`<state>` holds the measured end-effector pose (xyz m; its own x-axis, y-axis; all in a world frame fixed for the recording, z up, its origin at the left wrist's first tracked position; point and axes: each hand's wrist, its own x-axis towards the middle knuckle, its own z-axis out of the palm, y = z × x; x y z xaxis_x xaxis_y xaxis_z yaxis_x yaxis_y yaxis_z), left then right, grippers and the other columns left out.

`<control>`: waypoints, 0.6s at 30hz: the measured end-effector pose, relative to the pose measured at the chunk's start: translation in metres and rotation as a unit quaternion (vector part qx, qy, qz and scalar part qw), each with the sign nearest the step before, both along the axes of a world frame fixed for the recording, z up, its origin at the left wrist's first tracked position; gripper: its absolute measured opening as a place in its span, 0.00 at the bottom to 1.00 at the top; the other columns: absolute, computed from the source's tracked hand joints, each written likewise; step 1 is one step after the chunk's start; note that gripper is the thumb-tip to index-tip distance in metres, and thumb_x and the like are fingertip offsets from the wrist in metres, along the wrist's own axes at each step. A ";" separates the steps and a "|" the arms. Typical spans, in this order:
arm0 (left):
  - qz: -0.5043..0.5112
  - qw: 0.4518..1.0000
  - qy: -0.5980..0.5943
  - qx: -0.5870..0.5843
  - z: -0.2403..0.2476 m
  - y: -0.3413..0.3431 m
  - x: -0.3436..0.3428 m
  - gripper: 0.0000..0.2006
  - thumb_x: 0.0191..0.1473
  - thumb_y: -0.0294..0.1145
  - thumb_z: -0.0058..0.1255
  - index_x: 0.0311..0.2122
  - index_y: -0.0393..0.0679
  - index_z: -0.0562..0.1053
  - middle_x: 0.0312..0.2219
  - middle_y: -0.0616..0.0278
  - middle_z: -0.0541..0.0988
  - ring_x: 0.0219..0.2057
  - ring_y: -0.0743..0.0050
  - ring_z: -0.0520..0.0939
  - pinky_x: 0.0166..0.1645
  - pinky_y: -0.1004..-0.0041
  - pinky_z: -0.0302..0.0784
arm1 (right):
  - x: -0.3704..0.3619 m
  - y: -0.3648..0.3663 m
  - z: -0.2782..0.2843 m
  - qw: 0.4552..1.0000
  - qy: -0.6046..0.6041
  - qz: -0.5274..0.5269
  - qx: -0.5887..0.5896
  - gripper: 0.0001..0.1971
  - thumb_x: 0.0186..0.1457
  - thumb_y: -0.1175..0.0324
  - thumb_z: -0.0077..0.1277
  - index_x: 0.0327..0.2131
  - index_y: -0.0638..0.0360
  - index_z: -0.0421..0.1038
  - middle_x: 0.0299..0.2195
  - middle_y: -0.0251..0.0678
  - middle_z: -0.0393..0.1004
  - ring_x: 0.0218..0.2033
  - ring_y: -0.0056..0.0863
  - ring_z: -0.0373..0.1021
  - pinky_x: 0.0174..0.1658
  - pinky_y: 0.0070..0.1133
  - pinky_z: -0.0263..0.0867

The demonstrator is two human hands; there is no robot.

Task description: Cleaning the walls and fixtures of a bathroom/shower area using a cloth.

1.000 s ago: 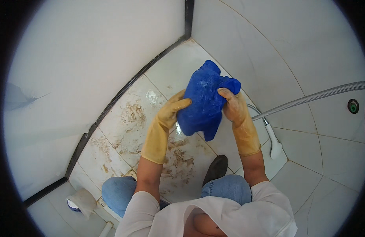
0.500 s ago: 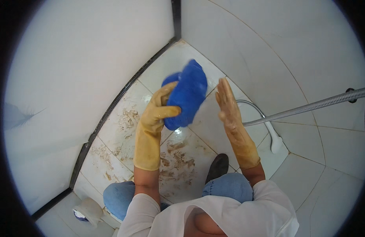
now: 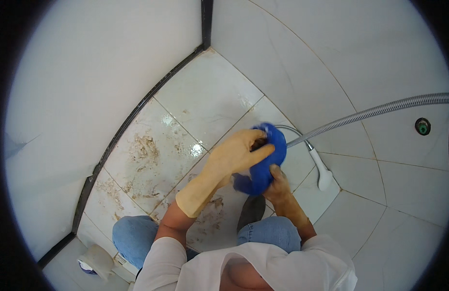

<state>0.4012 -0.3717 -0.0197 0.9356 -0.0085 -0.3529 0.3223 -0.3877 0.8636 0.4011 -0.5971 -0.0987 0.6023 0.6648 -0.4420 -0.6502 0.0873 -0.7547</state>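
Both of my hands wear yellowish rubber gloves and are together over the tiled floor, near the middle of the view. A blue cloth [image 3: 274, 157] is bunched between them, partly drooping at its lower left. My left hand [image 3: 239, 151] grips the cloth from the left, its thumb and fingers bent around the upper part. My right hand [image 3: 279, 185] is closed on the lower right part, its thumb lying on the cloth; the other fingers are mostly hidden behind it.
Brown dirt smears [image 3: 144, 153] lie on the wet white floor tiles. A white shower head [image 3: 324, 177] rests at right, with a metal hose [image 3: 370, 117] crossing from the wall. A black-framed panel edge [image 3: 130, 126] runs along the left. A whitish container [image 3: 99, 259] stands at lower left.
The blue cloth has moved right and down, toward me. My right hand, earlier apart and empty with its fingers stretched, now holds the cloth together with my left.
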 end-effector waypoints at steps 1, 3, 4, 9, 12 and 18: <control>0.019 0.998 0.029 -0.055 -0.006 0.000 0.007 0.33 0.54 0.50 0.56 0.61 0.42 0.67 0.58 0.46 0.71 0.56 0.51 0.76 0.59 0.64 0.71 | -0.005 -0.021 0.000 0.997 -0.051 -0.006 -0.049 0.34 0.60 0.43 0.48 0.56 0.64 0.65 0.48 0.40 0.75 0.49 0.33 0.73 0.54 0.28 0.68; 0.037 0.992 0.059 -0.107 -0.024 -0.003 0.009 0.34 0.53 0.49 0.58 0.61 0.42 0.67 0.58 0.46 0.71 0.57 0.51 0.75 0.60 0.64 0.70 | -0.016 -0.054 0.008 0.994 -0.008 -0.060 -0.096 0.26 0.56 0.57 0.54 0.53 0.65 0.67 0.46 0.42 0.76 0.47 0.35 0.74 0.52 0.29 0.70; 0.035 0.997 -0.040 -0.050 -0.047 -0.015 0.006 0.36 0.52 0.45 0.59 0.63 0.39 0.64 0.59 0.43 0.69 0.60 0.48 0.70 0.63 0.62 0.66 | -0.019 -0.070 0.014 0.986 0.081 -0.110 -0.098 0.24 0.53 0.64 0.55 0.52 0.66 0.68 0.44 0.42 0.77 0.45 0.36 0.75 0.51 0.29 0.72; -0.010 0.982 -0.168 -0.090 -0.094 -0.076 0.011 0.45 0.48 0.40 0.63 0.69 0.45 0.54 0.66 0.42 0.59 0.67 0.46 0.59 0.69 0.62 0.56 | -0.024 -0.151 0.051 0.939 0.035 -0.200 -0.278 0.27 0.47 0.72 0.54 0.53 0.69 0.67 0.43 0.44 0.78 0.41 0.36 0.77 0.48 0.29 0.75; -0.127 0.971 -0.138 -0.151 -0.092 -0.115 0.016 0.49 0.46 0.40 0.64 0.70 0.46 0.49 0.68 0.40 0.52 0.70 0.46 0.53 0.71 0.62 0.51 | -0.015 -0.168 0.073 0.949 0.034 -0.145 -0.279 0.25 0.46 0.76 0.54 0.51 0.70 0.69 0.41 0.46 0.78 0.35 0.36 0.78 0.43 0.28 0.76; -0.168 0.973 -0.117 -0.103 -0.091 -0.127 0.023 0.40 0.50 0.45 0.61 0.66 0.45 0.60 0.57 0.38 0.71 0.61 0.44 0.69 0.63 0.58 0.65 | 0.007 -0.145 0.074 0.941 -0.051 -0.182 -0.281 0.19 0.48 0.76 0.56 0.46 0.71 0.73 0.37 0.42 0.79 0.30 0.29 0.77 0.40 0.24 0.76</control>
<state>0.4238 -0.4984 -0.1109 0.9228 -0.3749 -0.0888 -0.0078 -0.2486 0.9686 0.4080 -0.7420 -0.0249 0.8026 0.0846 -0.5904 -0.5768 -0.1418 -0.8045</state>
